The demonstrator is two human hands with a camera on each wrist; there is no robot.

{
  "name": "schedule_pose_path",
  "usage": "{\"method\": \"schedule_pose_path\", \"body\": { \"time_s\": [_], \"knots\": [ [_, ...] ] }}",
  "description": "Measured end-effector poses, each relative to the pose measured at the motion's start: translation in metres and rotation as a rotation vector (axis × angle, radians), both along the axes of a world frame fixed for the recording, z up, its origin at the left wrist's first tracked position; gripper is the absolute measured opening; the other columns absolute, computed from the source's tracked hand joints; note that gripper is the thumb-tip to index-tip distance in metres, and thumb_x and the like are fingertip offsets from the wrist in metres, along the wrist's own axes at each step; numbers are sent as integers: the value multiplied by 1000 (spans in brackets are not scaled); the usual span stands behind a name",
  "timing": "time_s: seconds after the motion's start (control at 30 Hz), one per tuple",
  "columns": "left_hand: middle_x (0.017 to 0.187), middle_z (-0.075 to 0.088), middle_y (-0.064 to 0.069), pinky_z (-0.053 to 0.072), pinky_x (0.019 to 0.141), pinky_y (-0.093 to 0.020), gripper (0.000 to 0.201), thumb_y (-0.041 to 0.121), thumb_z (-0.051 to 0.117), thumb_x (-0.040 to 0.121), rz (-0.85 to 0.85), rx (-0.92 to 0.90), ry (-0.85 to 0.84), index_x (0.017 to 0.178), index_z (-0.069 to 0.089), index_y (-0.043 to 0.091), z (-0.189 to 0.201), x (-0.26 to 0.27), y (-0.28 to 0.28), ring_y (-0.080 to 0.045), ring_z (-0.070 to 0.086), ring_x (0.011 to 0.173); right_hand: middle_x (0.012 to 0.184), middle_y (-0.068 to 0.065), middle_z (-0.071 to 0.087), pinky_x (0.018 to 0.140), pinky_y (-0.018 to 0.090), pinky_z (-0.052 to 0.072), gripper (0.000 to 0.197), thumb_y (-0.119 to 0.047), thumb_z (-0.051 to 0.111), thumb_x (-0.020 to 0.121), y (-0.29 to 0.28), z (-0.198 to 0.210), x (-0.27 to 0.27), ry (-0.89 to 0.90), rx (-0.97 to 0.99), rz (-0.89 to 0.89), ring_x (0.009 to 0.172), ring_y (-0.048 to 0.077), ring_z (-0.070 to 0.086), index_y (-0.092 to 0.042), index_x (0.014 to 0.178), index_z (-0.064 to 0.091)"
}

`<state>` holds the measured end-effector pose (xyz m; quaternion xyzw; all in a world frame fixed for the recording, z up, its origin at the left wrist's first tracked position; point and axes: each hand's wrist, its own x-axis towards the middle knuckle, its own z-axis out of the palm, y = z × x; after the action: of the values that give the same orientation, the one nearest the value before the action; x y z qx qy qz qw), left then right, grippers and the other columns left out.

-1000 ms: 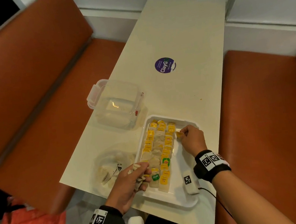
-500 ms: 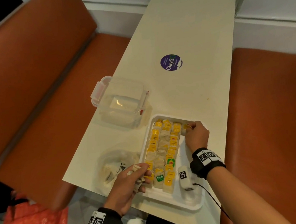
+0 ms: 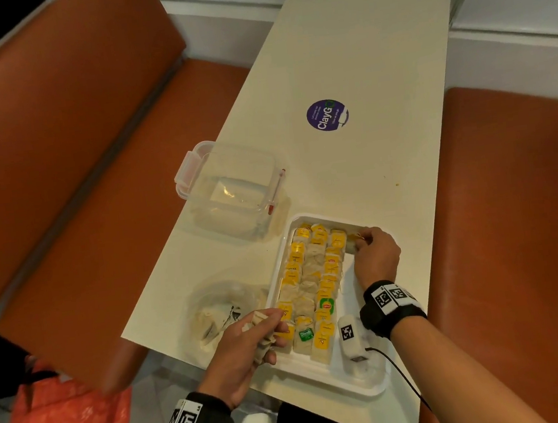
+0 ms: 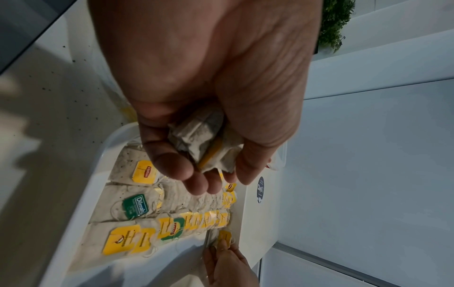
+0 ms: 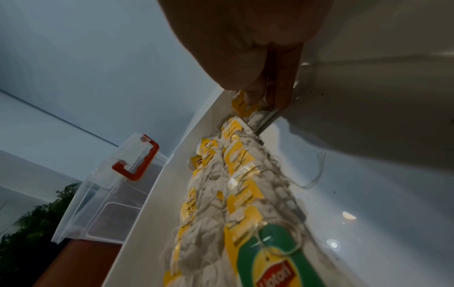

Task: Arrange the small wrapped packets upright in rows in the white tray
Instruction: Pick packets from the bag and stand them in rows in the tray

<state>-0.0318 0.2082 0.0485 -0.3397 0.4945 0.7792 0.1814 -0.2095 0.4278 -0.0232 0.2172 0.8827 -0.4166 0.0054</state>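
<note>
**Packet going into the tray's far corner**

Packet with a yellow paper tag (image 3: 355, 239), pinched in the right hand's (image 3: 375, 256) grip, sits at the far right corner of the shallow white plastic tray (image 3: 325, 371), just beside three rows of tagged packets (image 3: 315, 276) that already fill the tray's left side. The left hand (image 3: 247, 349) curls its grip round a bunch of pale spare packets (image 4: 203, 143) over the tray's near left edge. A clear lidded plastic box (image 3: 234, 195) and a crumpled clear bag (image 3: 222, 307) lie on the cream surface (image 3: 357, 48). Risks, as I judge them: loose strings could snag fingers and topple neighbours, and a lone packet starting a new row may flop flat with nothing to lean on.
</note>
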Motion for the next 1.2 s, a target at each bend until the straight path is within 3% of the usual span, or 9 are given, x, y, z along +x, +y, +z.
{"method": "schedule_pose_path", "body": {
  "time_s": [0.33, 0.47, 0.57, 0.63, 0.73, 0.83, 0.97, 1.1, 1.2],
  "knots": [
    [100, 72, -18, 46, 58, -32, 53, 32, 80, 84, -13, -3, -9, 125, 70, 0, 2, 0, 1, -21, 65, 78, 100, 4, 67, 77, 29, 45, 10, -11, 65, 98, -1, 8, 0, -22, -49, -49, 93, 25, 64, -13, 107, 61],
    [102, 72, -20, 46, 58, -34, 54, 43, 72, 91, 1, 29, -3, 124, 69, 0, 10, -5, 4, -23, 66, 77, 99, 2, 67, 76, 29, 47, 9, -14, 68, 97, -1, 26, 8, 43, -38, -17, 92, 23, 66, -15, 103, 62],
    [102, 71, -21, 45, 56, -33, 55, 49, 63, 98, 33, 108, -9, 126, 69, 3, 16, -12, 8, -25, 66, 76, 93, -8, 69, 75, 25, 51, 10, -19, 76, 92, -5, 59, 24, 44, -83, 251, 82, 11, 67, -21, 98, 69],
    [100, 70, -19, 43, 55, -32, 53, 48, 61, 99, 43, 155, -6, 127, 68, 3, 21, -17, 13, -24, 65, 75, 95, -15, 72, 73, 17, 50, 16, -29, 82, 87, -9, 90, 42, -117, -182, 562, 81, 3, 67, -31, 100, 73],
    [94, 70, -15, 40, 55, -32, 47, 45, 59, 100, 18, 165, 41, 120, 76, 5, 28, -21, 19, -22, 61, 73, 100, -16, 74, 76, 17, 55, 34, -41, 87, 80, -17, 121, 70, -248, -266, 866, 82, 3, 69, -42, 111, 72],
    [92, 69, -10, 39, 58, -32, 44, 47, 55, 103, -31, 119, 102, 121, 77, 13, 31, -22, 24, -19, 60, 75, 95, -11, 74, 75, 24, 59, 40, -42, 88, 78, -24, 130, 87, -252, -337, 784, 76, 6, 69, -42, 113, 70],
    [92, 69, -10, 42, 58, -32, 40, 46, 60, 98, -70, 22, 163, 123, 77, 21, 34, -20, 30, -17, 62, 74, 88, -8, 78, 80, 36, 63, 31, -28, 86, 83, -24, 129, 91, -251, -462, 625, 77, 12, 73, -34, 110, 71],
    [91, 71, -9, 42, 57, -31, 38, 40, 69, 95, -81, 16, 181, 122, 76, 13, 35, -18, 30, -16, 62, 75, 87, 4, 79, 77, 35, 63, 30, -16, 84, 86, -16, 130, 90, -287, -650, 560, 77, 20, 75, -21, 113, 72],
    [89, 68, -11, 44, 55, -28, 46, 32, 82, 84, -54, 11, 170, 120, 74, 5, 32, -17, 30, -17, 63, 75, 90, 11, 77, 77, 34, 62, 26, -10, 82, 88, -7, 127, 86, -317, -786, 456, 78, 25, 74, -14, 113, 74]
  ]
}}
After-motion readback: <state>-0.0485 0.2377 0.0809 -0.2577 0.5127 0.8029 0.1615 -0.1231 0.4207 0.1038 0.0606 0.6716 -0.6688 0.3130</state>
